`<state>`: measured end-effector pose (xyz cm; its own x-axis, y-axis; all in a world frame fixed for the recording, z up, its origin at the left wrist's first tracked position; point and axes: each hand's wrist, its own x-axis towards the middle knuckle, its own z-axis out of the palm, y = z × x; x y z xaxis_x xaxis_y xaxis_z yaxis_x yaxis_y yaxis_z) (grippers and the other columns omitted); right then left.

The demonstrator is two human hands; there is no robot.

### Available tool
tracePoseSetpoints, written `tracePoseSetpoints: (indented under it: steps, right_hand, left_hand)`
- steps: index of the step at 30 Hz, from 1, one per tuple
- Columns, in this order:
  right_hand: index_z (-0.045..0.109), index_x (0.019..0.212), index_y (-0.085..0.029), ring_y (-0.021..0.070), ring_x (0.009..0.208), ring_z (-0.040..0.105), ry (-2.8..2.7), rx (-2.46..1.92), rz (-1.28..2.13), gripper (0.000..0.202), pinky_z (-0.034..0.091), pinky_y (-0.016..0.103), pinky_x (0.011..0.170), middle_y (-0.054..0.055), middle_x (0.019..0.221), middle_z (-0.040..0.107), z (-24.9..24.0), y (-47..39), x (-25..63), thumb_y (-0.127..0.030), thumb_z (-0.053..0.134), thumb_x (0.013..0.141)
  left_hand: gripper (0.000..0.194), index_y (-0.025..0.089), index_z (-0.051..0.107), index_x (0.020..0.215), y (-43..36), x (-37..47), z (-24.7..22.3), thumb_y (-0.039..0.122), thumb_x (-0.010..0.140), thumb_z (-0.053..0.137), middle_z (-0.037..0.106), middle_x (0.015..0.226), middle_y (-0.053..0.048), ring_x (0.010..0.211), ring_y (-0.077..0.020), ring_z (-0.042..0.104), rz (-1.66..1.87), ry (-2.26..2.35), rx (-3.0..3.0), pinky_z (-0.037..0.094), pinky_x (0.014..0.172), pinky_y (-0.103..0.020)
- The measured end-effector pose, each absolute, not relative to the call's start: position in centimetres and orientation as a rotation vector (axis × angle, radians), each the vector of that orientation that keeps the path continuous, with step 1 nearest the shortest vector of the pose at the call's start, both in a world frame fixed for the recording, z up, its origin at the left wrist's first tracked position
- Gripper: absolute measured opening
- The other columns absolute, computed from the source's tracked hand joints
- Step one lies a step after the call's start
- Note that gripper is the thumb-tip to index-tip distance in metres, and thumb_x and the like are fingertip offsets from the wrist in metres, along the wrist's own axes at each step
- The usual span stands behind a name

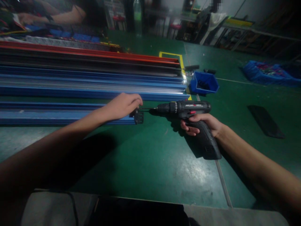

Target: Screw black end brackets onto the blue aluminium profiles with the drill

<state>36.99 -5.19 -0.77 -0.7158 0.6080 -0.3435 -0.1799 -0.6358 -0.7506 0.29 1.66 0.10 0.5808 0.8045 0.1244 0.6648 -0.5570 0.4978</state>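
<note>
My right hand [199, 124] is wrapped round the grip of a black cordless drill [192, 108], whose long thin bit points left. The bit's tip reaches a black end piece [139, 116] at the right end of the nearest blue profile [70, 116]. Over that same end lies my left hand [125, 105], its fingers bent and closed at the top of the end piece. What is between those fingertips, if anything, is too small to make out.
Behind lie several long blue profiles [94, 88] and a red one [94, 53]. A blue bin [204, 83] holds dark parts. A black flat piece [265, 121] lies right. Another person's arm [63, 17] shows at the upper left.
</note>
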Motion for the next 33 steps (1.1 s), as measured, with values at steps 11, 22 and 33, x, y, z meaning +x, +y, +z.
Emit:
tracePoseSetpoints:
  steps: [11, 22, 33]
  right_hand:
    - [0.072, 0.098, -0.001, 0.007, 0.053, 0.053, -0.98, -0.815, 2.348, 0.021, 0.056, 0.023, 0.059, 0.012, 0.085, 0.07, -0.7, -5.17, 36.96, -0.019, 0.067, 0.09]
    - [0.072, 0.097, -0.003, 0.0071, 0.052, 0.051, -1.004, -0.833, 2.337, 0.018, 0.055, 0.023, 0.057, 0.01, 0.084, 0.069, -0.57, -5.26, 36.92, -0.02, 0.067, 0.09]
    - [0.071, 0.096, -0.004, 0.0067, 0.051, 0.049, -1.012, -0.829, 2.335, 0.018, 0.054, 0.023, 0.057, 0.008, 0.081, 0.067, -0.65, -5.29, 36.88, -0.02, 0.069, 0.09]
  left_hand:
    - [0.04, 0.017, 0.074, 0.104, 1.58, 0.25, 0.17, 0.039, 0.102, 0.041, 0.079, 0.092, -0.007, 0.083, -0.0201, 0.073, 0.49, 1.18, 2.407, 0.051, 0.079, -0.03]
    - [0.041, 0.017, 0.074, 0.104, 1.57, 0.28, 0.3, 0.04, 0.101, 0.041, 0.078, 0.093, -0.006, 0.084, -0.02, 0.073, 0.486, 1.178, 2.389, 0.051, 0.08, -0.03]
    - [0.04, 0.016, 0.074, 0.104, 1.59, 0.28, 0.27, 0.039, 0.102, 0.041, 0.078, 0.092, -0.007, 0.083, -0.0197, 0.072, 0.483, 1.177, 2.393, 0.052, 0.08, -0.03]
